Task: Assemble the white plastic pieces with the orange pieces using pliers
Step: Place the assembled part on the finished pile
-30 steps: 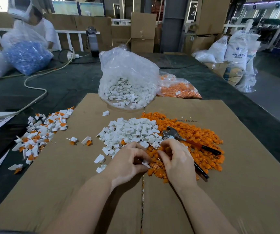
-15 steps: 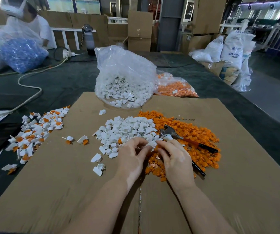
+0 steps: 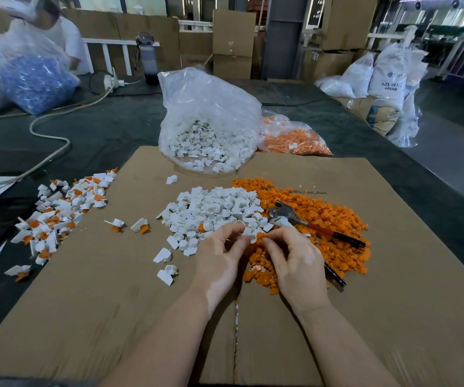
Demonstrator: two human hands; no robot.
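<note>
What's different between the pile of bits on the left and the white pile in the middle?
The left pile mixes white and orange: its pieces look already joined. The middle pile is almost all white, loose pieces. The left pile lies half off the cardboard on the dark table; the middle pile sits fully on it, touching the orange pile. Neither is bagged.

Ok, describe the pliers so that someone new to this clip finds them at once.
Start at the flattened cardboard sheet, then find the orange pieces heaped right of the white ones. The pliers lie on that heap: the only metal thing there, with dark-tipped handles.
</note>
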